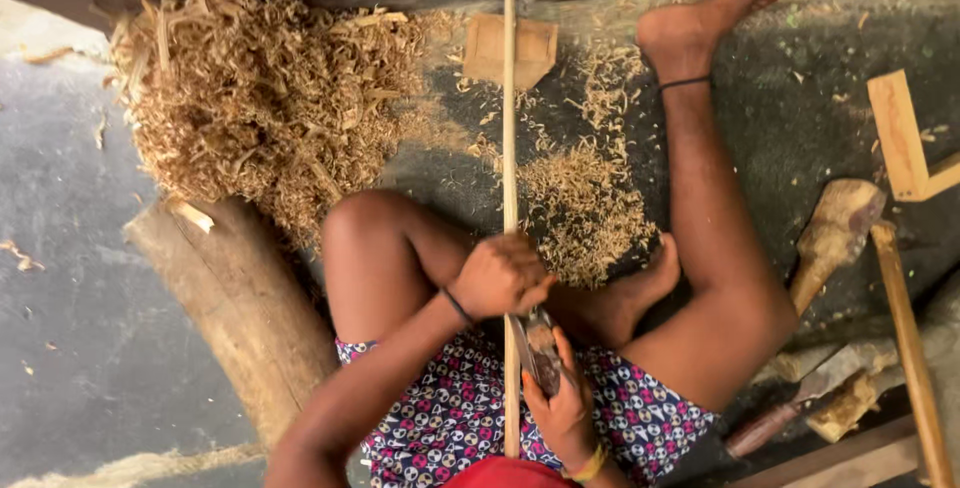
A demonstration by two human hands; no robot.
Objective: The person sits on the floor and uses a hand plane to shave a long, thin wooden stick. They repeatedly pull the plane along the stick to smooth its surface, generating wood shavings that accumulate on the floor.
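Left hand (500, 276) fisted around stick (509, 128)

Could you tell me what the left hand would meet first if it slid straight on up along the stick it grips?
Probably the loose wood shavings beside the stick; the left hand has bare stick ahead, then a small flat wooden block, depth unclear.

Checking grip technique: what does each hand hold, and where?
Left hand grips the long wooden stick near its lower-middle; right hand holds a knife by its handle.

Dark floor (70, 278) — scattered wood shavings (260, 98)
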